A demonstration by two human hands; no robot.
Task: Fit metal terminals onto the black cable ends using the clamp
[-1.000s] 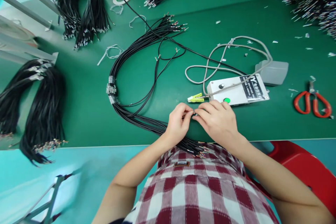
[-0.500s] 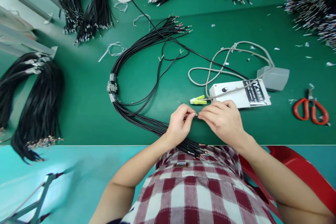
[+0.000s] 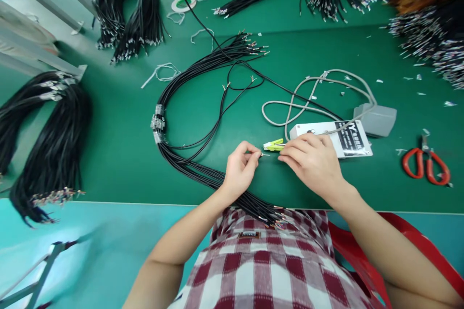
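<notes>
1. A green work table (image 3: pixel 119 154) is filling the scene, with black cable bundles (image 3: pixel 47 145) lying at its far left and more of them heaped along the far edge.
2. A taped bundle of black wires (image 3: pixel 174 106) is curving from the far middle down to the near edge, its terminal ends resting against the person's checked shirt (image 3: pixel 271 265).
3. The left hand (image 3: pixel 239 169) is closing thumb and forefinger on the tip of a single wire end (image 3: pixel 264 155), just above the table.
4. The right hand (image 3: pixel 315 161) is pinching a yellow-green clip (image 3: pixel 273 145) beside that wire end, its fingers curled.
5. A white tester box (image 3: pixel 344 135) is sitting just beyond the right hand, a grey cable (image 3: pixel 308 101) looping away from it.
6. Red scissors (image 3: pixel 426 166) are lying at the far right.
</notes>
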